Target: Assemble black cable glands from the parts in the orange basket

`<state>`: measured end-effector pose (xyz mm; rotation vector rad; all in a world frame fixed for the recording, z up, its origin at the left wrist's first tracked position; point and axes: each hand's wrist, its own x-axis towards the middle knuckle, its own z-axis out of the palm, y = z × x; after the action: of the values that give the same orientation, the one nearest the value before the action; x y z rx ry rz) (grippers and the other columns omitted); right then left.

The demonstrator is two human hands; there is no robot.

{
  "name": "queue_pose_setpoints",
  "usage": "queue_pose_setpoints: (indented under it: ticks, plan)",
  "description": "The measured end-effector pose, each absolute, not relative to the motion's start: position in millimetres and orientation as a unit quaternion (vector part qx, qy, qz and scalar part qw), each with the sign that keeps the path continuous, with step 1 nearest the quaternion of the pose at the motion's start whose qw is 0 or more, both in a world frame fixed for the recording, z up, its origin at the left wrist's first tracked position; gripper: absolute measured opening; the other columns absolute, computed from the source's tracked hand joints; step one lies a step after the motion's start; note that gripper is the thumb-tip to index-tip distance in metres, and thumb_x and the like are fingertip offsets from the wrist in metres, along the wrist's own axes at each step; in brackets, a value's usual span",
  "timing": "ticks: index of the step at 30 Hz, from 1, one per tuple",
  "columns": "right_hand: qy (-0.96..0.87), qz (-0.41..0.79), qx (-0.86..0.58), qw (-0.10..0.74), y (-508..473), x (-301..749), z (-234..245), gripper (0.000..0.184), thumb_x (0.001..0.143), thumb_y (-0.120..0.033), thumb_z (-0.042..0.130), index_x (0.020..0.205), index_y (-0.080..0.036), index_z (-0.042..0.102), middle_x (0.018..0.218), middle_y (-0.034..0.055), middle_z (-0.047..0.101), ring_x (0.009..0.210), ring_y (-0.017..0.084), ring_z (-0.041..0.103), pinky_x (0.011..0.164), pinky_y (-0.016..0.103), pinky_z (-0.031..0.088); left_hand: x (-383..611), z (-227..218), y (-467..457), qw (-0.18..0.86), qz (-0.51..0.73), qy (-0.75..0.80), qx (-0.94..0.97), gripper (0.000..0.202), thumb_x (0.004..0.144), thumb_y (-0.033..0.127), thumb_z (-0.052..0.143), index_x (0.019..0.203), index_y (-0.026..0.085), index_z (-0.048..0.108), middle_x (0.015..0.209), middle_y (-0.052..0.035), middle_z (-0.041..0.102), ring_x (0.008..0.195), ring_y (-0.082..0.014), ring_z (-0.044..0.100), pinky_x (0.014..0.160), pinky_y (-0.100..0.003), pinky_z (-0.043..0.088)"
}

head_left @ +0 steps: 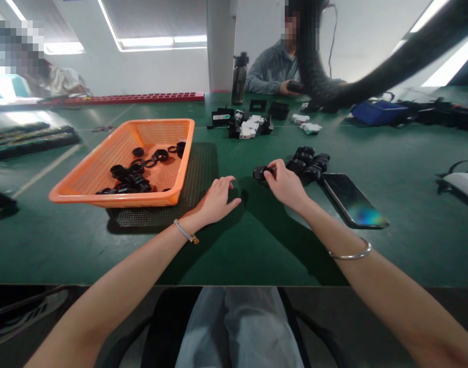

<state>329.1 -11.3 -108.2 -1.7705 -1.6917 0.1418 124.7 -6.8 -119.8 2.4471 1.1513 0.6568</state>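
Between the thumb and fingers of my right hand is a black cable gland, held low over the green table. Just beyond that hand lies a cluster of similar black cable glands. My left hand hovers or rests near the table, fingers apart, with nothing in it. To its left stands an orange perforated basket, with loose black rings and threaded pieces inside.
A phone lies right of the glands. Farther back are white and black parts, a dark bottle and a blue bin. A person in a grey sleeve sits opposite. A dark thick arm-like tube crosses the upper right.
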Motion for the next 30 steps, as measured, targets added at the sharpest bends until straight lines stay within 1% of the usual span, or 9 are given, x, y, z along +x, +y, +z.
queue_pose_setpoints:
  ticks: [6,9,12,15,18,20,25,28,30]
  plan:
    - [-0.611,-0.071,-0.762,0.201,-9.0,357.6,-91.9,0.019,0.073,-0.019,0.056,0.091,-0.016,0.058,0.084,0.0136,0.066,0.071,0.025,0.061,0.064,0.035,0.045,125.3,-116.9,-10.4,0.139,0.172,0.405,0.887,0.035,0.081,0.028,0.055,0.112,0.014,0.047,0.108,-0.0109,0.054,0.105,-0.0261,0.046,0.092,-0.045,0.04]
    - [-0.592,-0.076,-0.791,0.135,-11.8,364.6,-84.1,0.02,0.07,-0.019,0.059,0.089,-0.017,0.06,0.085,0.0137,0.066,0.073,0.027,0.062,0.062,0.036,0.044,125.7,-115.3,-12.3,0.124,0.162,0.405,0.891,0.033,0.082,0.028,0.054,0.111,0.013,0.048,0.111,-0.0118,0.053,0.107,-0.0265,0.045,0.093,-0.045,0.04]
    - [-0.576,-0.068,-0.809,0.1,-14.0,368.5,-80.9,0.019,0.068,-0.022,0.062,0.087,-0.019,0.062,0.088,0.0144,0.064,0.077,0.029,0.061,0.06,0.038,0.044,126.2,-113.6,-14.6,0.11,0.151,0.401,0.897,0.033,0.082,0.028,0.054,0.111,0.012,0.049,0.113,-0.0123,0.054,0.109,-0.0266,0.045,0.094,-0.044,0.04]
    - [-0.569,-0.072,-0.814,0.097,-14.9,370.3,-81.8,0.02,0.067,-0.022,0.065,0.086,-0.018,0.062,0.091,0.0159,0.062,0.081,0.031,0.06,0.061,0.04,0.045,125.8,-110.2,-16.7,0.092,0.153,0.381,0.907,0.031,0.083,0.028,0.055,0.11,0.013,0.05,0.112,-0.0115,0.054,0.11,-0.0258,0.045,0.096,-0.042,0.039]
    - [-0.572,-0.099,-0.806,0.116,-16.4,367.4,-83.9,0.024,0.066,-0.024,0.067,0.088,-0.015,0.061,0.102,0.0203,0.057,0.087,0.034,0.057,0.063,0.041,0.045,123.7,-101.9,-18.5,0.08,0.163,0.358,0.916,0.026,0.084,0.027,0.054,0.106,0.014,0.052,0.108,-0.0105,0.055,0.108,-0.0248,0.046,0.095,-0.041,0.04]
    - [-0.592,-0.114,-0.786,0.139,-18.2,361.0,-85.1,0.024,0.068,-0.025,0.065,0.088,-0.014,0.058,0.104,0.0209,0.054,0.09,0.034,0.056,0.065,0.041,0.045,121.2,-92.3,-20.2,0.083,0.172,0.345,0.919,0.021,0.085,0.027,0.053,0.102,0.014,0.054,0.104,-0.0098,0.058,0.104,-0.0238,0.048,0.093,-0.039,0.042]
    - [-0.702,-0.132,-0.668,0.211,-23.7,334.1,-91.6,0.01,0.078,-0.024,0.054,0.085,-0.017,0.053,0.091,0.0125,0.056,0.084,0.026,0.056,0.07,0.036,0.045,106.5,-53.6,-23.1,0.08,0.209,0.356,0.907,0.017,0.087,0.026,0.049,0.096,0.015,0.058,0.094,-0.0068,0.061,0.091,-0.0189,0.056,0.085,-0.033,0.046]
    - [-0.758,-0.088,-0.621,0.18,-25.6,321.3,-97.4,0.009,0.08,-0.025,0.053,0.085,-0.018,0.054,0.084,0.0084,0.058,0.076,0.022,0.057,0.068,0.031,0.044,84.1,-27.8,-13.1,0.035,0.199,0.433,0.878,0.019,0.087,0.025,0.047,0.095,0.015,0.06,0.089,-0.0057,0.063,0.083,-0.017,0.059,0.08,-0.03,0.047]
    - [-0.776,-0.051,-0.614,0.135,-26.3,316.7,-100.1,0.01,0.081,-0.025,0.053,0.087,-0.018,0.056,0.082,0.0072,0.059,0.074,0.021,0.058,0.066,0.03,0.044,61.0,-14.8,2.8,-0.017,0.144,0.499,0.854,0.022,0.086,0.025,0.044,0.095,0.015,0.062,0.089,-0.0072,0.065,0.084,-0.0185,0.06,0.079,-0.03,0.047]
